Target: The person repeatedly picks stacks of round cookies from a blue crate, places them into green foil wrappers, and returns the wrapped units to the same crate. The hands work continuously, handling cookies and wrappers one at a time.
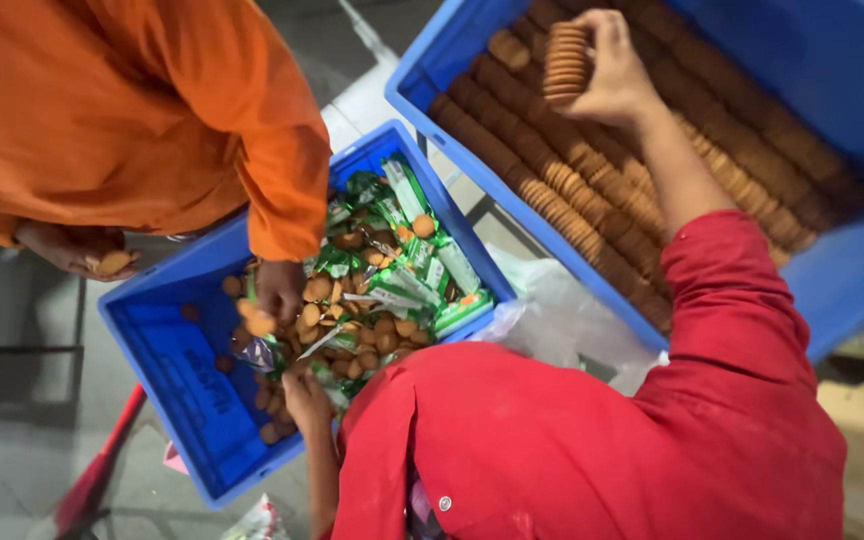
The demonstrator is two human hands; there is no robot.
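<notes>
Loose red garment, sleeves pushed up past the elbows; one small round metal stud at its front.

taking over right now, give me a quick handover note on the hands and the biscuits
Right hand: shut on a stack of biscuits, held above the big blue crate.
Left hand: at the heap of loose biscuits in the small blue crate; hold unclear.
Co-worker's hand is in the same heap, among green wrappers.
Done: rows of biscuits stand on edge in the big crate.
Left: loose biscuits and wrappers lie mixed in the small crate.
</notes>
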